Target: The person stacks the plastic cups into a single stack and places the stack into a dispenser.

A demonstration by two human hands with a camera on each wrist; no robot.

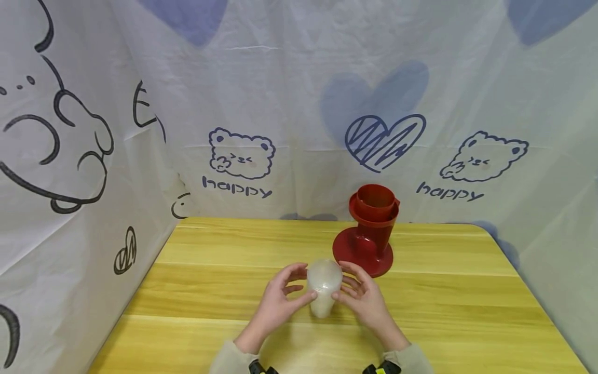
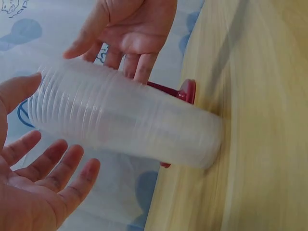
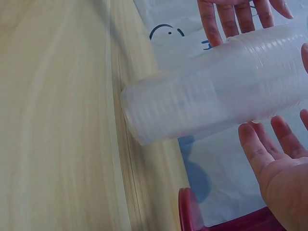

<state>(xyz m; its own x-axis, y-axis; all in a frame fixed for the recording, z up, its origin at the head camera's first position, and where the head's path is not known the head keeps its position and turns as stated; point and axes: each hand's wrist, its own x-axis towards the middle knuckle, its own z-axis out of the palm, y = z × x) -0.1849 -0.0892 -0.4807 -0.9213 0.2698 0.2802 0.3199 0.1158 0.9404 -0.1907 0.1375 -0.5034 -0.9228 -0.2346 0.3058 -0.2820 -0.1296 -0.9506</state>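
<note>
A tall stack of clear plastic cups (image 1: 323, 286) stands upright on the wooden table, rims up, between the two hands. My left hand (image 1: 276, 301) is beside it on the left, its thumb tip at the rims. In the left wrist view, the fingers of the left hand (image 2: 36, 192) are spread, with a gap between them and the cups. My right hand (image 1: 366, 298) lies along the other side, loosely curved. Its fingertips (image 3: 248, 132) are close to the stack in the right wrist view; whether they touch, I cannot tell.
Behind the hands, slightly right, stands a red plastic holder (image 1: 376, 234) with a round base and a cup-shaped top. The wood-grain table (image 1: 224, 270) reaches back to a white printed cloth (image 1: 289, 130), which also hangs at both sides.
</note>
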